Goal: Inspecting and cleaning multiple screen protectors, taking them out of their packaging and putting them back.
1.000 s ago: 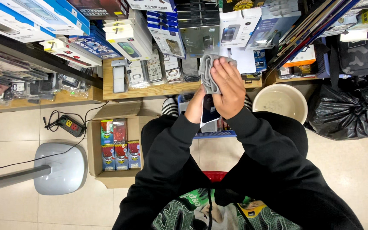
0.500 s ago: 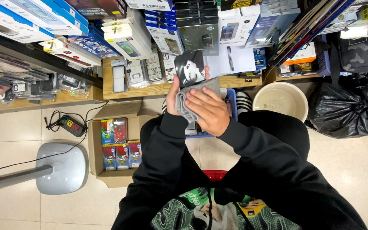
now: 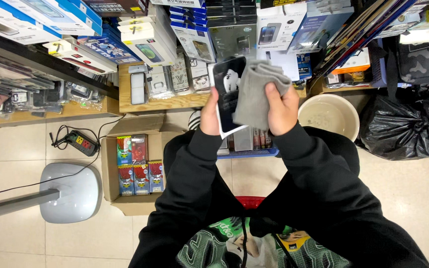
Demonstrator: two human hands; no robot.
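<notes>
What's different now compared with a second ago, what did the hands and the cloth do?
The right hand slid the grey cloth off to the right, uncovering the dark flat package; a second ago the cloth covered it. The left hand keeps gripping the package's left edge. The cardboard box, bucket and shelves stayed put.

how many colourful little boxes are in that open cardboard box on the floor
5 show in the cardboard box: two in the back row, a green one and a red one, and three in the front row. More may lie hidden beneath them.
</notes>
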